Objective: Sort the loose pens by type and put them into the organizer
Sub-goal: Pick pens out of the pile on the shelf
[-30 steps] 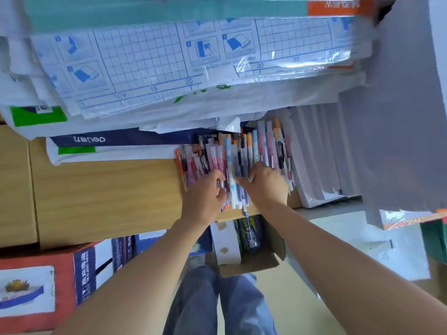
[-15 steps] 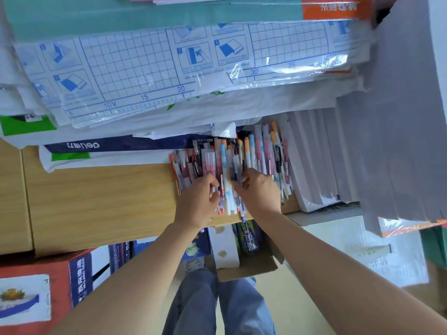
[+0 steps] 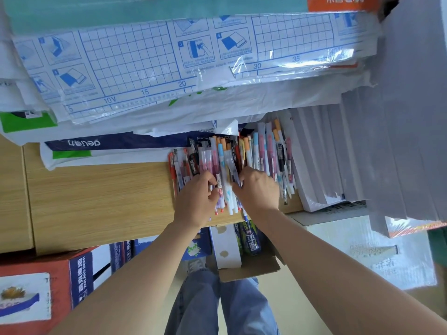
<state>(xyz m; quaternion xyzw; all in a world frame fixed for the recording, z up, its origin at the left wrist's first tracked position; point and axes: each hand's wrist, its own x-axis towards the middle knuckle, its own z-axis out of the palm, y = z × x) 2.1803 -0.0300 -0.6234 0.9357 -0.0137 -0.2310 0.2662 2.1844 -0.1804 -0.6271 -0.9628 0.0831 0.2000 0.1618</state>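
Wood-grain surface (image 3: 96,201), wrapped paper packs (image 3: 169,68) stacked along its far side, grey stacks (image 3: 362,153) on the right. Loose pens (image 3: 261,146) lie side by side in a pile at the surface's near edge. Left grip (image 3: 196,199) has its fingers curled onto pens at pile left. Right grip (image 3: 258,189) is curled, pinching pens mid-pile. Grips sit just beside each other.

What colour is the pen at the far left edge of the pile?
Red. The leftmost pen shows best in the head view, the only one.
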